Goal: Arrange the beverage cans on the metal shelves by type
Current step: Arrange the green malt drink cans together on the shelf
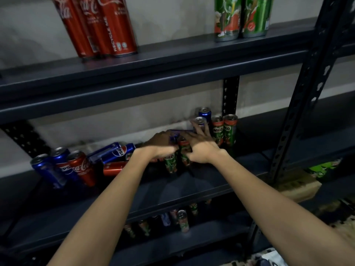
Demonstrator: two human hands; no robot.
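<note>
Green Milo cans [177, 156] stood under both hands on the middle shelf [192, 181]; left hand [163, 146] and right hand [201, 148] curled their fingers round them, apparently mid-sort. Next: carrying them right to the upright Milo pair [223, 131] beyond the fingers.

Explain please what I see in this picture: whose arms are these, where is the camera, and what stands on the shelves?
There is no machine: a person wears one camera on the head, looking forward and down at their own bare arms. The left hand and right hand reach into a mixed cluster of cans on the middle shelf. Motion blur hides exactly what the fingers hold. Near the hands stand green Milo cans; further left are blue Pepsi cans, two lying down, and a red Coca-Cola can. The upper shelf already holds sorted red cans and green cans.
</note>
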